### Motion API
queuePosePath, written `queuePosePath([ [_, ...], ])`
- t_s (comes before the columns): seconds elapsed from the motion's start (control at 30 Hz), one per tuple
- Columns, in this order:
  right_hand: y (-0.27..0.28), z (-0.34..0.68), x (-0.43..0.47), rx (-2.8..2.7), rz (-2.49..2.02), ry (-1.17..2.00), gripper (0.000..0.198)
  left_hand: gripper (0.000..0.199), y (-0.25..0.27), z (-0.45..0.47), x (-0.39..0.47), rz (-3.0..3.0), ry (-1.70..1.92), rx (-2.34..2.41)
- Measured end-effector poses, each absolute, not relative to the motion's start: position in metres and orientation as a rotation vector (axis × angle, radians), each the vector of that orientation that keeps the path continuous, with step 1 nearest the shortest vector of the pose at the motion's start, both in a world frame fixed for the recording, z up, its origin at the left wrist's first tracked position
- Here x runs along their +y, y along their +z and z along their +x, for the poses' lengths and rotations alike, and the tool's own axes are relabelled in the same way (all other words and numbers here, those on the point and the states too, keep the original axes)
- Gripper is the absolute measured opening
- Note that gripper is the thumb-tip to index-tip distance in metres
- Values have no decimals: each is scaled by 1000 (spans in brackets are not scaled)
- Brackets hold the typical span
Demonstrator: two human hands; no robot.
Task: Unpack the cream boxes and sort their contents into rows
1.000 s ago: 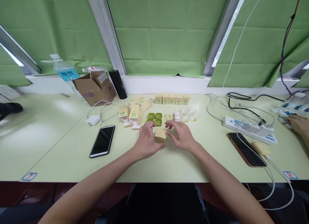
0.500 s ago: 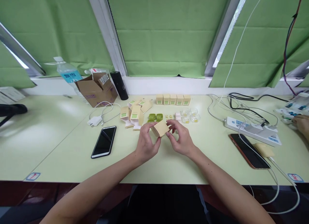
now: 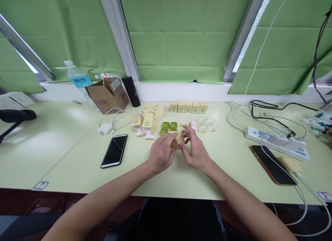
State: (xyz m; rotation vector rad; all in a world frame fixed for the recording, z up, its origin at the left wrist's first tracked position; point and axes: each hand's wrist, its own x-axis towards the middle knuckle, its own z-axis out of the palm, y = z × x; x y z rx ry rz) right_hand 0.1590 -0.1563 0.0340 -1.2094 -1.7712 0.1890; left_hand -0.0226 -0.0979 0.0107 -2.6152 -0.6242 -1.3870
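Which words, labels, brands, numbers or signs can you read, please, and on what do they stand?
No text reads clearly.
Water bottle's blue label: blurred characters.
Cardboard box: print and white sticker, too small.
Black flask: marks too small.
Table stickers: blurred.
Small boxes: labels too small.

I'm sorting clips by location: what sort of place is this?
Probably an office or small workshop: a long worktable stands before green blinds, a power strip lies on it, and five small matching boxes stand in a row.
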Motion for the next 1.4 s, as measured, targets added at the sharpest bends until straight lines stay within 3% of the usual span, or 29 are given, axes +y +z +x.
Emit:
queuePosePath([
  [0.5,34,158,-157,-1834,-1311,269,80,55,18,-21,-99,-2554,-1231,-468],
  [0.77,38,170,-153,-1507,-1226,316,58,55,8,-22,-96,-2839,-1572,-696],
  [1.0,42,180,-148,-1532,-1223,-211,30,36,14,-23,-97,-2876,-1486,-742],
  [1.23,37,180,-147,-1715,-1170,-336,43,57,17,-22,-100,-2855,-1475,-741],
  [1.4,42,178,-152,-1751,-1157,-261,24,66,14,-23,-97,-2780,-1453,-785],
])
